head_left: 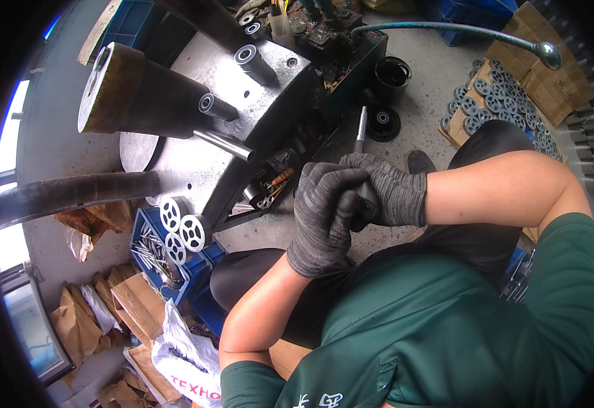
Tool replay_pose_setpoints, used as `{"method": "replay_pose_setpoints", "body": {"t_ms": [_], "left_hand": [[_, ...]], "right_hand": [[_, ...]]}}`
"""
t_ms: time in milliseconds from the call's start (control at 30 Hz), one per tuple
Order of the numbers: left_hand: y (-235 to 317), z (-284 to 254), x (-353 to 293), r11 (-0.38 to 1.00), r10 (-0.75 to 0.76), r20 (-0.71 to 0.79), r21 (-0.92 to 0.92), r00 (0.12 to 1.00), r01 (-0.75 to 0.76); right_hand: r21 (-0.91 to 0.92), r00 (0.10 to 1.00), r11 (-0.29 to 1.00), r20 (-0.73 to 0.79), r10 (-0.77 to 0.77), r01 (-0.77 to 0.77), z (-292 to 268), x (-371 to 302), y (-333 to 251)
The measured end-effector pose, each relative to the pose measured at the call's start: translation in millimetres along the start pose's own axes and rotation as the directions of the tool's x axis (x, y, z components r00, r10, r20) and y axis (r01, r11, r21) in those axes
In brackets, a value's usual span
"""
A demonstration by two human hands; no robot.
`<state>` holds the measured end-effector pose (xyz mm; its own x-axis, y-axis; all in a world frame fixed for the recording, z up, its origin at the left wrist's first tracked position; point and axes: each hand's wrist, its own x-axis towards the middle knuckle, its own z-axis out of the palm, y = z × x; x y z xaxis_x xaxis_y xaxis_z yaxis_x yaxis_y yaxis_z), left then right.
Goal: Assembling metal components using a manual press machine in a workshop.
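Note:
In front of my body both hands, in grey knitted gloves, are pressed together. My left hand (321,214) is closed, its fingers curled against the right one. My right hand (396,190) is closed too, its fingers bent toward the left. A slim metal shaft (361,129), bright at its tip and darker lower down, sticks out past the gloves on the far side. Between the palms shows a dark piece (366,204); whether it belongs to the shaft I cannot tell. The gloves hide most of what they grip.
A steel machine table (174,163) at the left carries a large cylinder (140,92), bearings on stubs (246,56) and a rod (223,144). Spoked wheels (193,232) rest on a blue bin (174,289). Many more discs (494,102) lie far right. A lever (447,26) reaches across the back.

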<state>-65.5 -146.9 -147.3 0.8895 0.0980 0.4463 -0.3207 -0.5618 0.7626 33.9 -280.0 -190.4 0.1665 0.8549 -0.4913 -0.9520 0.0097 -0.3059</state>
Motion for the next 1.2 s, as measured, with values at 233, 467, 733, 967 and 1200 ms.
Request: {"method": "replay_pose_setpoints", "body": {"t_ms": [233,467,733,967,1200], "left_hand": [[-5,2,3,0.996,-0.067,0.008,-0.05,0.998,0.067],[-12,-3,-3,0.853,-0.357,0.176,-0.338,0.917,0.397],[-8,-12,6,0.971,-0.082,0.225,-0.204,0.971,0.129],[-2,-14,7,0.99,-0.058,0.21,-0.111,0.976,0.083],[-2,-14,9,0.999,-0.008,0.227,-0.039,0.974,0.017]], "right_hand": [[-0.948,0.938,0.01,0.315,-0.146,0.319,-20,11,-6],[-0.694,0.862,0.537,0.257,-0.438,0.48,-25,14,10],[-0.352,0.967,0.931,-0.189,-0.172,0.097,0,-3,-12],[-0.134,0.933,0.989,-0.359,0.004,-0.056,17,-13,-21],[-0.538,0.974,0.835,-0.099,-0.201,0.118,-1,-11,-18]]}}
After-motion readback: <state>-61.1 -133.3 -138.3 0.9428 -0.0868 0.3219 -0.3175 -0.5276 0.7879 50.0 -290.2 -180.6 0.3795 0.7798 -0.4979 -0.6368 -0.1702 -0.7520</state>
